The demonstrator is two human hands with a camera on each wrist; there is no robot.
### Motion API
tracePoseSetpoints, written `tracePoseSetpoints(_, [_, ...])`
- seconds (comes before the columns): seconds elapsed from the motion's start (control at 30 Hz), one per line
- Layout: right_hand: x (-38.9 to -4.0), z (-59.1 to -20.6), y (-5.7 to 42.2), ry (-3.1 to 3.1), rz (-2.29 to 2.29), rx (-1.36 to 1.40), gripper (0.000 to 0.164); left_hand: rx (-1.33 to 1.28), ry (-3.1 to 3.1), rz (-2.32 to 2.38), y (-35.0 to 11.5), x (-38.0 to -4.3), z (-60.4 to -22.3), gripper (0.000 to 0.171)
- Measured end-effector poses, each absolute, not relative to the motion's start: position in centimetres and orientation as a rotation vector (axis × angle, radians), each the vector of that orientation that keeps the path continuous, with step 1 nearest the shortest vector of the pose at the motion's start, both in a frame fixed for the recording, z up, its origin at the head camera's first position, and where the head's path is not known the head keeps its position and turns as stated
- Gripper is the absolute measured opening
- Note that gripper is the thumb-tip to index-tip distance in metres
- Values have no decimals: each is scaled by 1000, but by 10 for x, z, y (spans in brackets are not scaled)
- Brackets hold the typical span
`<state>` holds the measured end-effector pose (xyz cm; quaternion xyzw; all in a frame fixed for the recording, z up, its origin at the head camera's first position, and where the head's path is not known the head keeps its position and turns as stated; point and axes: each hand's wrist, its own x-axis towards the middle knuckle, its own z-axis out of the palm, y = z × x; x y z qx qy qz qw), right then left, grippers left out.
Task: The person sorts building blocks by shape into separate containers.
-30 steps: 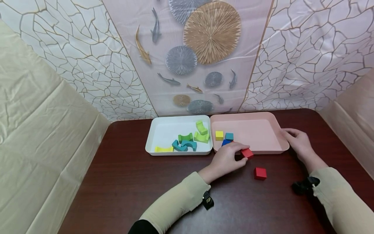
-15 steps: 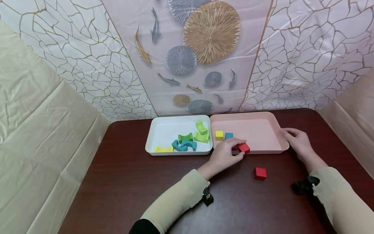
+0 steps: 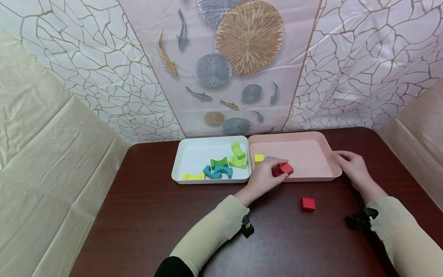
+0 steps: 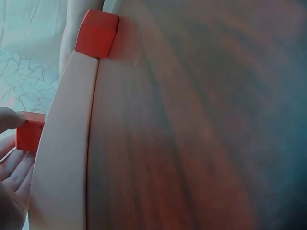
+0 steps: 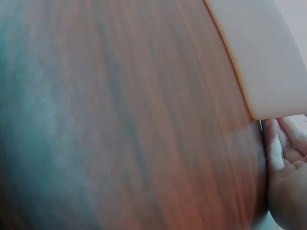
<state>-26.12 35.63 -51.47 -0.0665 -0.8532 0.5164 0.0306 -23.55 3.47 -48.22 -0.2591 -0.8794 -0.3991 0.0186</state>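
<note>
My left hand (image 3: pixel 262 176) pinches a red cube (image 3: pixel 286 169) between thumb and fingers, over the near part of the pink tray (image 3: pixel 304 154). The same cube (image 4: pixel 30 132) shows beside the tray wall in the left wrist view. A darker red surface appears just left of it, partly hidden by the fingers. At the tray's right side, my right hand (image 3: pixel 353 169) holds the rim; its fingertips are partly hidden. A second red cube (image 3: pixel 307 204) sits on the table in front of the tray. Inside the tray are a yellow cube (image 3: pixel 258 159) and a mostly covered teal cube (image 3: pixel 270 157).
A white tray (image 3: pixel 187 150) adjoins the pink one on the left. It holds several curved blocks: green (image 3: pixel 219 162), lime (image 3: pixel 238 161), teal (image 3: pixel 223 171) and yellow (image 3: pixel 194 177). A patterned cloth (image 3: pixel 149 96) hangs behind the dark wooden table (image 3: pixel 155 215).
My left hand has carried the red cube from the tray's front edge slightly back and left, over the tray. It now covers the blue cube. My right hand has stayed at the rim.
</note>
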Motion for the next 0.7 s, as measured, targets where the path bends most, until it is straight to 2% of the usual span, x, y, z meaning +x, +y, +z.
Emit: tracePoseSetpoints(0.7, [-261,-514,356,-2617,1606,-192,67,-792,-2856,-1165,49,-259,-478,43])
